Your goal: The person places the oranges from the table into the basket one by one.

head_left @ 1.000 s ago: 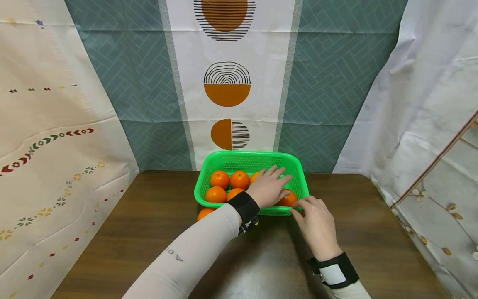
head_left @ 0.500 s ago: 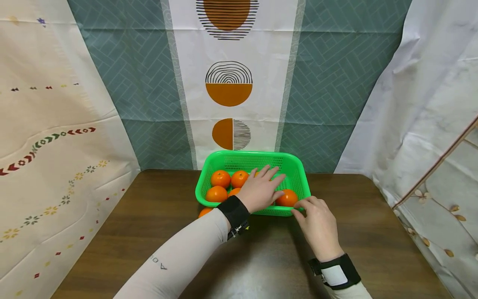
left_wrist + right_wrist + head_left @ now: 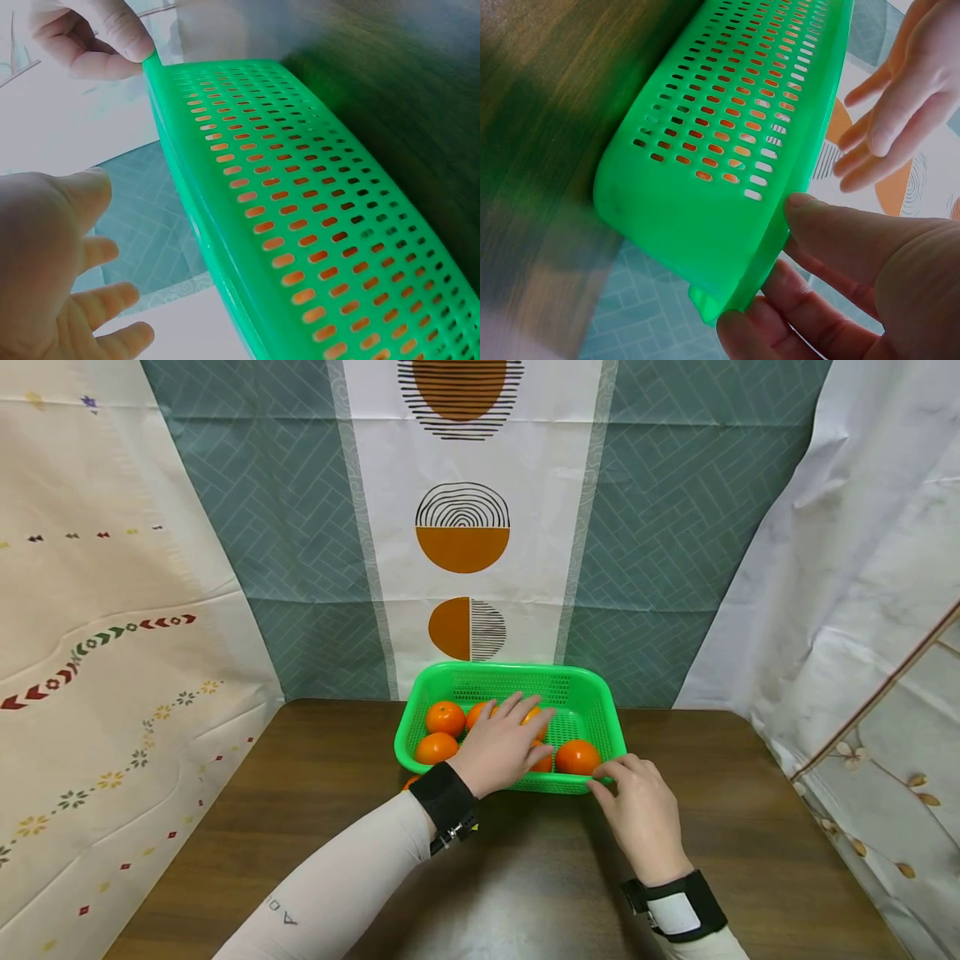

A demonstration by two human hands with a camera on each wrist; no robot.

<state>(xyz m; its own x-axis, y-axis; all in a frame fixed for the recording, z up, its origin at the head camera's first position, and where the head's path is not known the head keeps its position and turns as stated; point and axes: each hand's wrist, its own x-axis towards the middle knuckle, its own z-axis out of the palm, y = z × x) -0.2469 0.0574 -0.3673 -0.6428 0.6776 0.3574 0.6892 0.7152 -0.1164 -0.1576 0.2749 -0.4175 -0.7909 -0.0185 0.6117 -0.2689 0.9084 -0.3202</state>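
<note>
A green perforated plastic basket (image 3: pixel 517 667) holds several oranges, among them one at its near right corner (image 3: pixel 578 757) and two at the left end. My left hand (image 3: pixel 501 745) hovers over the basket, fingers spread and holding nothing, hiding part of the fruit. In the left wrist view that hand (image 3: pixel 45 262) is apart from the rim. With thumb and fingers, my right hand (image 3: pixel 641 814) pinches the basket's near right corner; the right wrist view shows the thumb (image 3: pixel 810 214) on the outside of the rim.
The basket stands on a dark wooden table (image 3: pixel 300 827) near its back edge. Another orange (image 3: pixel 410 782) lies before the basket's front left, mostly hidden by my left sleeve. Patterned cloths (image 3: pixel 660 527) hang behind and at both sides.
My left hand has moved left over the basket, uncovering oranges in its middle and right and covering some to the left. The right hand keeps its grip on the corner.
</note>
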